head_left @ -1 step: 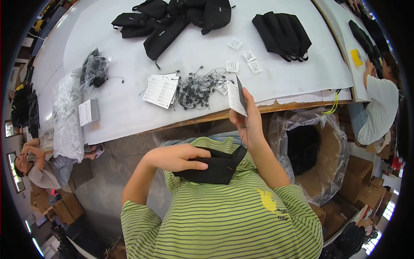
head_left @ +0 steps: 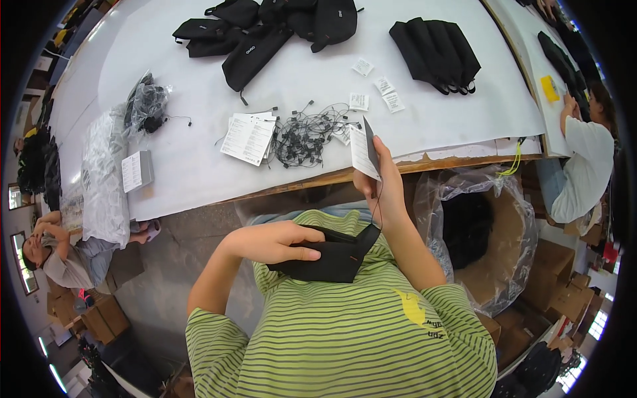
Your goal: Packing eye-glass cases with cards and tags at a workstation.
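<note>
Close to my body, my left hand (head_left: 282, 242) grips a small black fabric pouch (head_left: 325, 264), thumb on its near side and fingers inside or behind its upper edge. My right hand (head_left: 385, 176) pinches a folded card hang tag (head_left: 362, 154), printed white on one face and dark on the other. A thin black cord (head_left: 380, 205) runs from the tag down to the pouch's right corner. Beyond my hands, on the table, lie a tangled heap of black tag cords (head_left: 302, 139), a stack of printed white cards (head_left: 249, 139) and a few small white labels (head_left: 359, 101).
Black pouches (head_left: 255, 56) are piled at the table's far side, with a neat row of black pouches (head_left: 434, 53) to their right. Clear plastic bags (head_left: 106, 172) and a card stack (head_left: 137, 171) lie left. A plastic-lined carton (head_left: 504, 245) stands right. Other people sit at both sides.
</note>
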Demonstrator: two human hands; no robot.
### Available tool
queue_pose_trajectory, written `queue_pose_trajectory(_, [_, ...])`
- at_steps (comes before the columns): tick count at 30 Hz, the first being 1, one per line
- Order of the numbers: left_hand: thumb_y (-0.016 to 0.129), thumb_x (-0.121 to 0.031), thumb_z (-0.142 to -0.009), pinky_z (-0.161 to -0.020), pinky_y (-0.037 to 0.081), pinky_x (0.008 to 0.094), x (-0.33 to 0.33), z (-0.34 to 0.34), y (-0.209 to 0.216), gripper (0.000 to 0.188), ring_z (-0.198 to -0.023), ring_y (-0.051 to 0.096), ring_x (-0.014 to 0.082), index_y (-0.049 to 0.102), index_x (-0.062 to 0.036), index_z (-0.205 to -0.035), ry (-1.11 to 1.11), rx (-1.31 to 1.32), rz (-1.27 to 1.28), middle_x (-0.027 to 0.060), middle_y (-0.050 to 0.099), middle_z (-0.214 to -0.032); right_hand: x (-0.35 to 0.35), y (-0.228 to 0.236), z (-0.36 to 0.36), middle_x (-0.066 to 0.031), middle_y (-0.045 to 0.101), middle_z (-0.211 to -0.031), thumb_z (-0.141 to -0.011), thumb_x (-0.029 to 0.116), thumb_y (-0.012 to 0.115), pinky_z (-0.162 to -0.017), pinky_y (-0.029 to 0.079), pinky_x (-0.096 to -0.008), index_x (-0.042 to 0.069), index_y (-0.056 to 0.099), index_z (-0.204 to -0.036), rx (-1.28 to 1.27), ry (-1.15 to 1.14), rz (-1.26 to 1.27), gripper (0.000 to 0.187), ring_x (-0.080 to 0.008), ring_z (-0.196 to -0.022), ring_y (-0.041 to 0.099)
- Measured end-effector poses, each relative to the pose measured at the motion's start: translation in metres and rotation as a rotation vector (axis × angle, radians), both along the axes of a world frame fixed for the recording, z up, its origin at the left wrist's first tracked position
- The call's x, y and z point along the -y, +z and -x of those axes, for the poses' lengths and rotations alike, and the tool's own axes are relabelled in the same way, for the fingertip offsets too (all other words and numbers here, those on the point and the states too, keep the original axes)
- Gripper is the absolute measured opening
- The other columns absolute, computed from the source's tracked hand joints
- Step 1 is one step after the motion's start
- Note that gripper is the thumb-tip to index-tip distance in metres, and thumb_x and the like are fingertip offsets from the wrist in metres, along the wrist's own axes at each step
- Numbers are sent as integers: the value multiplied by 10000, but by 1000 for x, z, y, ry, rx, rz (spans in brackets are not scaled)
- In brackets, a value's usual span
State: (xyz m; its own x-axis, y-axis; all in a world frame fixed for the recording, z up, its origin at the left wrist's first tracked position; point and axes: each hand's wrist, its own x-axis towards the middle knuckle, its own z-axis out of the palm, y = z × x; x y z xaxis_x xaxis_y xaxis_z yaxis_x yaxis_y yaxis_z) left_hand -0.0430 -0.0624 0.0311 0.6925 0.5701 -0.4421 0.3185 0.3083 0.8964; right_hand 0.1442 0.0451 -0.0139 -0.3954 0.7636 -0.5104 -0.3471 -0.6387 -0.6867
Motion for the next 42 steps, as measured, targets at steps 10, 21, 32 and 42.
queue_pose_trajectory(10, [635, -333, -874, -632, 431, 310, 14, 9, 11, 377, -686, 545, 210, 522, -11, -1031, 216, -200, -86, 118, 611, -797, -12, -6, -11, 100, 373, -494, -946, 354, 561, -364, 146, -216, 135, 533, -697, 66, -186, -181, 332, 1, -371, 253])
queue_pose_trajectory(21, [689, -127, -800, -657, 465, 284, 22, 2, 12, 171, -737, 582, 221, 626, -6, -902, 420, -404, -466, 102, 586, -814, -19, 23, -32, 98, 355, -501, -863, 278, 692, -415, 182, -223, 66, 649, -699, 384, 206, -624, 272, -1, -441, 285])
queue_pose_trajectory(32, [666, -125, -801, -747, 414, 352, 10, -10, 2, 153, -767, 535, 227, 588, -77, -923, 231, -387, -648, 56, 589, -789, 12, 40, -38, -44, 502, -479, -758, 461, 708, -456, 356, -309, 115, 692, -950, 737, 995, -1267, 397, -220, -414, 467])
queue_pose_trajectory(42, [621, -229, -856, -880, 429, 366, -160, -15, -76, 265, -980, 557, 262, 592, -49, -1048, 596, -398, -802, 127, 631, -1001, 9, 24, -58, -32, 401, -438, -733, 389, 762, -440, 317, -295, 93, 648, -769, 748, 997, -1108, 320, -187, -380, 402])
